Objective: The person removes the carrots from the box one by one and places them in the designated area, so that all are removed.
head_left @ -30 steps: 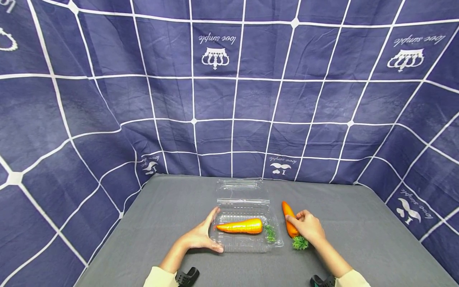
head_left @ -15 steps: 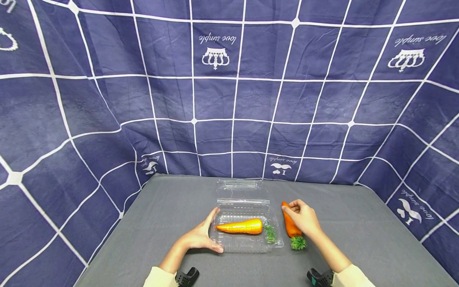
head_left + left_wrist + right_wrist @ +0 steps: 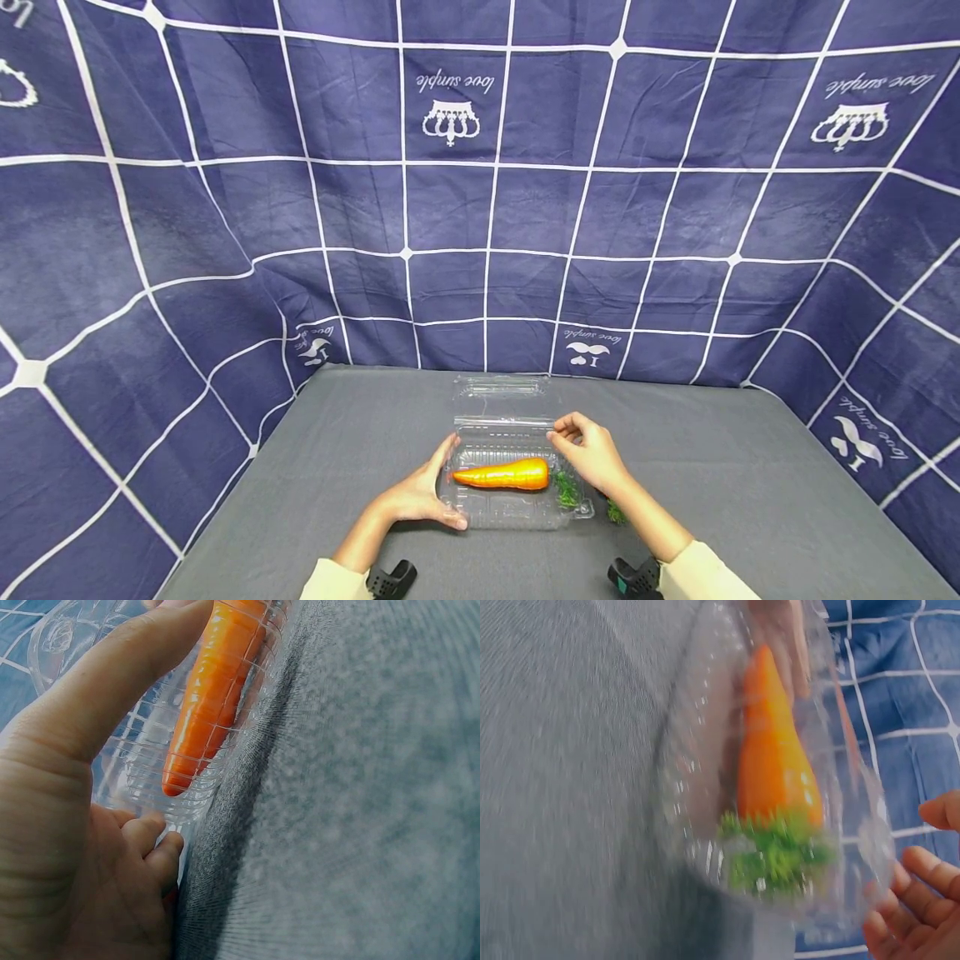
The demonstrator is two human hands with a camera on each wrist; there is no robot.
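Note:
A clear plastic clamshell container stands with its lid folded back. An orange carrot with a green leafy top lies crosswise in it. My left hand grips the container's left end, thumb at the front and fingers towards the back. In the left wrist view, the thumb lies along the clear wall. My right hand is by the container's back right corner, holding nothing visible; whether its fingertips touch the plastic, I cannot tell. Below its forearm peeks a second carrot's green top; the orange part is hidden.
Grey cloth covers the table. A blue curtain with white lines hangs behind and at both sides. A black wristband is at the left wrist, another at the right.
My right hand has moved left and away from the second carrot, from over it to the container's back right corner. The left hand and container have stayed put.

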